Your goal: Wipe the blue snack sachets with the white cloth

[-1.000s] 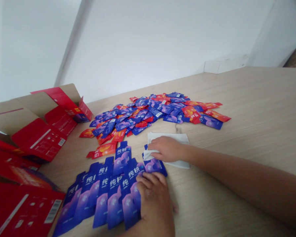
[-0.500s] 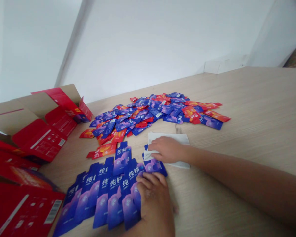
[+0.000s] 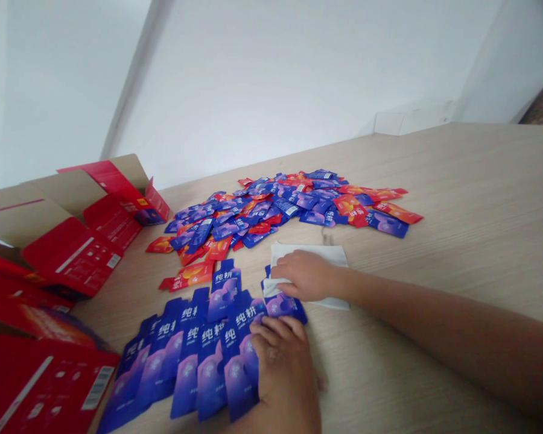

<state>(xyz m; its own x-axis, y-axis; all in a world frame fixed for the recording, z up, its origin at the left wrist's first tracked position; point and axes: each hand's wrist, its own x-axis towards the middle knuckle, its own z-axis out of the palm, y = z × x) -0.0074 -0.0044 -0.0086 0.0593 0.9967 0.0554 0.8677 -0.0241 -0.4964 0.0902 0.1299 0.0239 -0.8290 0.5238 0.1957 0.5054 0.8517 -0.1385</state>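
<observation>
Under my right hand (image 3: 304,275) lies a folded white cloth (image 3: 335,257); the fingers are closed on its bunched front edge, over a blue-purple pouch (image 3: 280,304). My left hand (image 3: 284,355) is just below, its bent fingers gripping the lower end of that same pouch. My left thumb is mostly hidden. To the left, overlapping blue pouches (image 3: 210,367) lie face up in slanted rows, some partly covered by my left hand. A single blue pouch (image 3: 225,289) sits on top at the back of these rows.
A heap of blue and red-orange pouches (image 3: 262,208) spreads across the wooden table (image 3: 457,241) towards the wall. Open red cartons (image 3: 79,256) stand at left, flaps raised, with another red carton (image 3: 45,386) nearer. A white box-shaped object (image 3: 402,119) is at the back.
My right hand and the cloth have shifted very slightly over the pouch. My left hand and the other pouches look the same.
</observation>
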